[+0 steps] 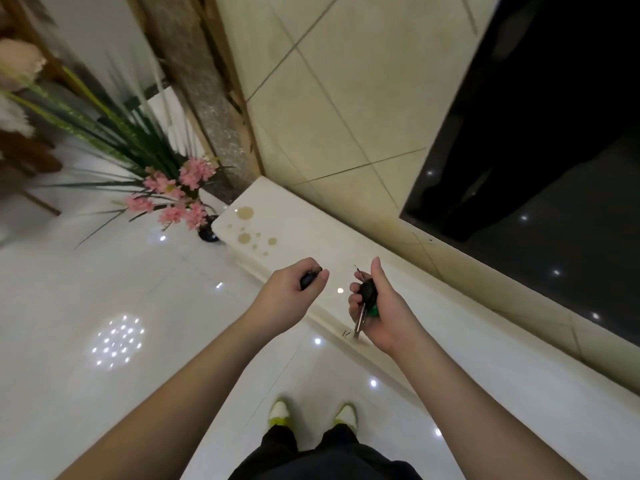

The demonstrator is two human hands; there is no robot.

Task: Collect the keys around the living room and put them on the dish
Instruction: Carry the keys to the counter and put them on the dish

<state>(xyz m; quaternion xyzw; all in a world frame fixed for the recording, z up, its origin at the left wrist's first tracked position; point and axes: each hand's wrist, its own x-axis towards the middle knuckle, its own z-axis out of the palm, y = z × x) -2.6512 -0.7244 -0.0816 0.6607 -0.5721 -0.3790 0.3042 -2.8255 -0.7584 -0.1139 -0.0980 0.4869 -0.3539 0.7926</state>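
Looking down, I've got my left hand (291,289) closed around a small black fob (307,280), and my right hand (381,310) gripping a bunch of keys (363,306), black head up top, a green bit and metal blades hanging down. Both hover over a cream ledge (294,216) with brownish stains (244,213) near its end. Pink flowers (180,195) sit left of it on the glossy white floor (86,289). My shoes (279,412) show below.

Bright overhead lighting, pinpoint glare on glossy floor (114,344), motion blur at left, wide-angle edge distortion
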